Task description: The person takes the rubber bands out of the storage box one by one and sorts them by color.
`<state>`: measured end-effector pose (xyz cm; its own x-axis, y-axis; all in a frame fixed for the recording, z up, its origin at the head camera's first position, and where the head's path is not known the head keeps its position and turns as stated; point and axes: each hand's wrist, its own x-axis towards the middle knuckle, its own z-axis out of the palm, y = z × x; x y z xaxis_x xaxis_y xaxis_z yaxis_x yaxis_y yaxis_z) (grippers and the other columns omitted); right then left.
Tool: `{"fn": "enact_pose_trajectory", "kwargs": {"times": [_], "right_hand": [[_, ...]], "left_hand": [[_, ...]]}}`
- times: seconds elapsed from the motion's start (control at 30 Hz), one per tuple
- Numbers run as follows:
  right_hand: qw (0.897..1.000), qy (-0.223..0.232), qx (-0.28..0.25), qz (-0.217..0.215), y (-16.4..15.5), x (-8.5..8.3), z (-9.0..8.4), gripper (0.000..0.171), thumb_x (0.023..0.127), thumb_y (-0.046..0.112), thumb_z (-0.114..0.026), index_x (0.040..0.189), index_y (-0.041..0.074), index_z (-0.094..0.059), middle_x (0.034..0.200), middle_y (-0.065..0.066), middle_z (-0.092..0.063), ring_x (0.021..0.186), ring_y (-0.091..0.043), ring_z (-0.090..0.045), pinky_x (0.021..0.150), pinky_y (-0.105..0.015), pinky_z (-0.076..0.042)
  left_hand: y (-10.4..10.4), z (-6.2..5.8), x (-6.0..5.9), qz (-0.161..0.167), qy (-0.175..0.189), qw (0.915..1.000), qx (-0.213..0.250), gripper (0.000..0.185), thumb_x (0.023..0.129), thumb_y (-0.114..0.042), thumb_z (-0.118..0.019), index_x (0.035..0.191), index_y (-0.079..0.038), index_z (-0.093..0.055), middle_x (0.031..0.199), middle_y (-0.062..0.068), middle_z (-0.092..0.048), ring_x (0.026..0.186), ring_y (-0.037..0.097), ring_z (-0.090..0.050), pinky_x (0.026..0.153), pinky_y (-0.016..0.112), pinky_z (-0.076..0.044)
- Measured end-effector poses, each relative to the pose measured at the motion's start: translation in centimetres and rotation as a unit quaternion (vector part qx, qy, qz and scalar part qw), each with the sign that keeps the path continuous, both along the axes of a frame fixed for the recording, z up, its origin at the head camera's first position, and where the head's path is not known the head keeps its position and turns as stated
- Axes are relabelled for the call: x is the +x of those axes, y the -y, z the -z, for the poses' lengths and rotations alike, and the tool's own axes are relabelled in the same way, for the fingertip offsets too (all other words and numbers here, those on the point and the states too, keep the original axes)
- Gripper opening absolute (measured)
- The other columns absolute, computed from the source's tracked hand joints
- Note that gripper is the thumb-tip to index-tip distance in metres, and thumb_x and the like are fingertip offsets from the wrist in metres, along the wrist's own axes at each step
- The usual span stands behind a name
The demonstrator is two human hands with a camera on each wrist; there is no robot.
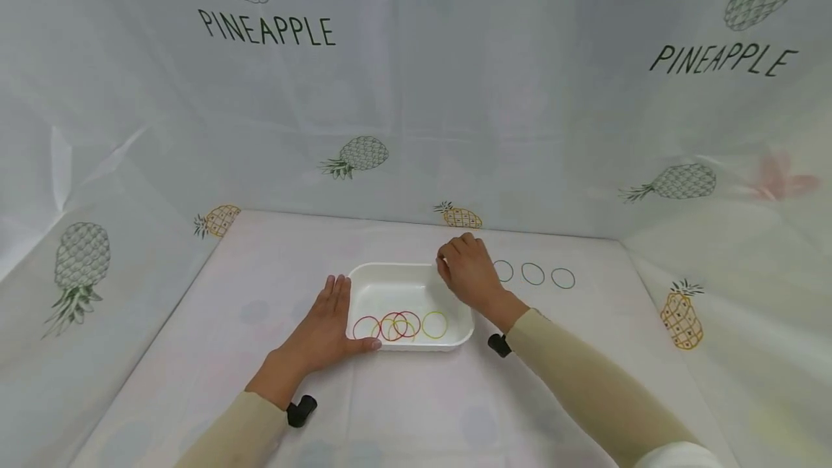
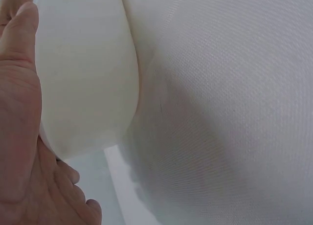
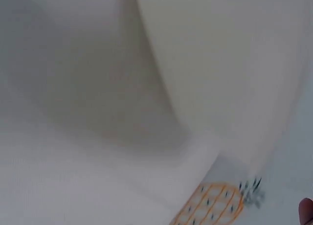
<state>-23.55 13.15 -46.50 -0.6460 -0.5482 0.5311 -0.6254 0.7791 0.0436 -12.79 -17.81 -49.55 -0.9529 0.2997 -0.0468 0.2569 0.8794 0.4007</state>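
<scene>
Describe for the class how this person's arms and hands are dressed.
The left hand and right hand wear no gloves. The left sleeve and right sleeve are plain beige, reaching the wrists. A small black device shows at each wrist, left and right. Something white borders the right sleeve at the picture's bottom edge.

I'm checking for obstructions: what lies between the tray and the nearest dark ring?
The head view shows the right hand there, overlapping the tray's far right corner and hiding whatever is beneath.
</scene>
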Motion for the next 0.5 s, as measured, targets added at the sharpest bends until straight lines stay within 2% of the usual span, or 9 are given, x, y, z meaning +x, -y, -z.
{"fn": "enact_pose_trajectory", "kwargs": {"times": [0.23,0.4,0.5], "right_hand": [[0.992,0.067,0.060,-0.089,3.7,2.1,1.8,0.008,0.100,0.023,-0.075,0.103,0.016,-0.074,0.099,0.002,-0.072,0.096,-0.019,-0.058,0.079,-0.032,-0.049],[0.981,0.114,0.086,-0.131,5.1,2.8,2.7,0.013,0.099,0.025,-0.076,0.110,0.018,-0.073,0.104,0.006,-0.070,0.104,-0.016,-0.057,0.091,-0.032,-0.051],[0.975,0.127,0.092,-0.158,5.6,3.0,3.2,0.014,0.097,0.021,-0.077,0.110,0.018,-0.073,0.105,0.006,-0.070,0.104,-0.017,-0.057,0.092,-0.032,-0.050]], "left_hand": [[0.0,-0.1,-0.1,0.005,0.002,1.0000,0.001,0.136,0.085,-0.082,-0.066,0.164,0.012,-0.006,0.174,0.029,-0.006,0.163,0.045,0.001,0.132,0.056,-0.016],[0.1,-0.1,0.0,0.006,-0.001,1.0000,0.004,0.135,0.086,-0.082,-0.066,0.164,0.012,-0.007,0.174,0.030,-0.008,0.163,0.045,0.000,0.132,0.056,-0.017],[0.2,0.0,0.0,0.006,-0.006,0.9999,0.006,0.135,0.086,-0.081,-0.066,0.164,0.012,-0.008,0.174,0.030,-0.008,0.163,0.045,-0.001,0.132,0.056,-0.017]]}}
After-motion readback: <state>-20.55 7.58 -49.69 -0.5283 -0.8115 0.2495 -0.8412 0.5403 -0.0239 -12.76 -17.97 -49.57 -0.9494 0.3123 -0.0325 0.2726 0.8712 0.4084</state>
